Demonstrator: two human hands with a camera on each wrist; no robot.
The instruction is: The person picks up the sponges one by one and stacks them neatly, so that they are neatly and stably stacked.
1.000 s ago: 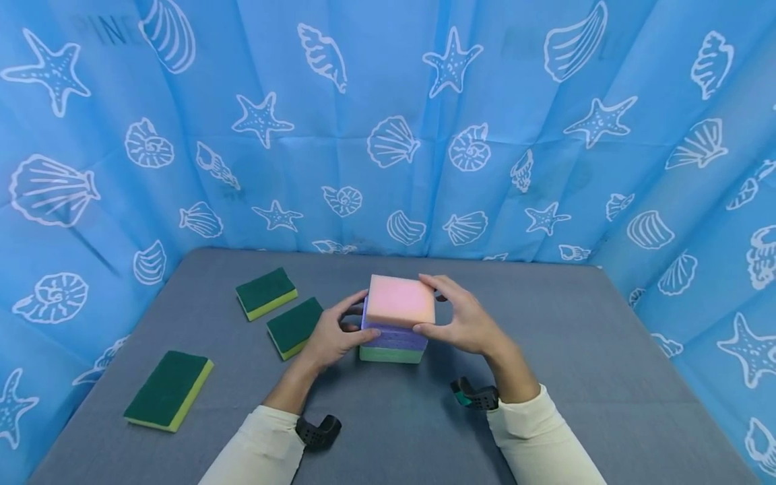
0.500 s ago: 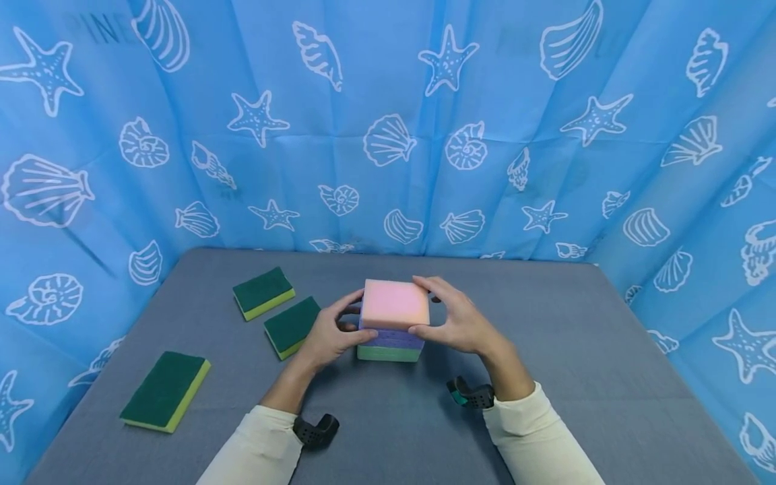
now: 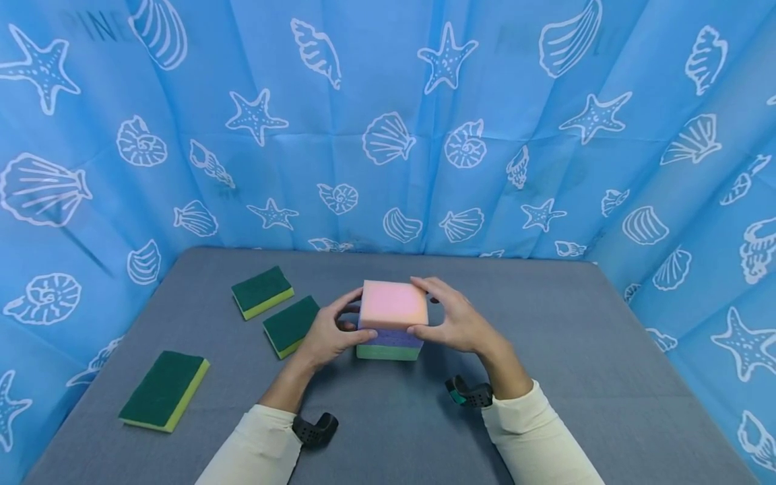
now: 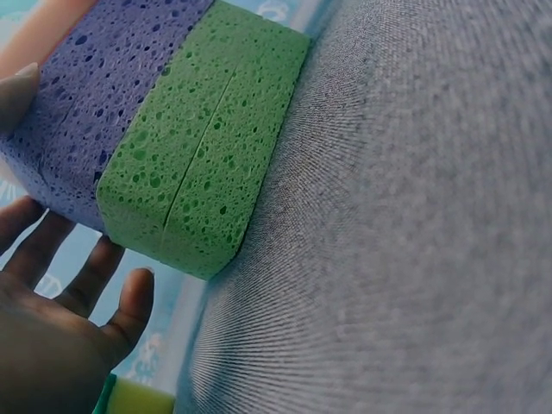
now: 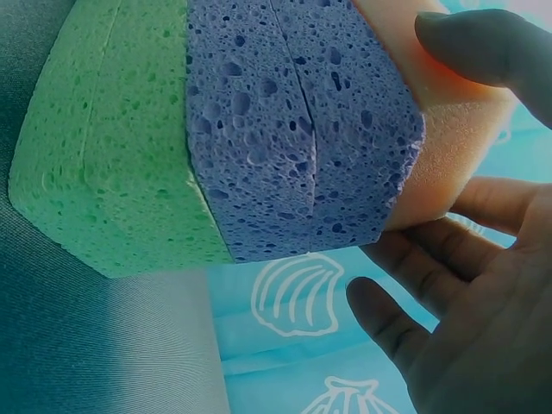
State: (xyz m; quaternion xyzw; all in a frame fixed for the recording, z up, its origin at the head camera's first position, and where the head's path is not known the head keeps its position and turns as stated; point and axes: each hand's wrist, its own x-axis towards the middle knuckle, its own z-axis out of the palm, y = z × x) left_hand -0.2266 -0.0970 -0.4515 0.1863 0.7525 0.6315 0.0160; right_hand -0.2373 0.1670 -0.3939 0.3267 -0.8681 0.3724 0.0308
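A stack of sponges stands at the table's middle in the head view. At its bottom is a green sponge (image 3: 388,352), with a purple sponge (image 3: 397,338) over it and a pale pink sponge (image 3: 394,304) on top. My left hand (image 3: 329,333) holds the stack's left side, its thumb on the front of the purple sponge. From the right, my right hand (image 3: 456,320) grips the pink sponge, thumb at the front and fingers behind. The right wrist view shows that thumb (image 5: 479,47) pressed on the pink foam. Thin seams run across the green and purple sides.
Several yellow-and-green scouring sponges lie left of the stack: a rear one (image 3: 263,291), one beside my left hand (image 3: 291,325) and a nearer one (image 3: 165,391). A grey cloth covers the table (image 3: 576,337). A blue shell-print curtain (image 3: 388,188) hangs behind and at both sides.
The pink sponge has come down slightly and sits more evenly over the purple one, with my right hand still on it. My left hand keeps its hold. The whole view has shifted a little.
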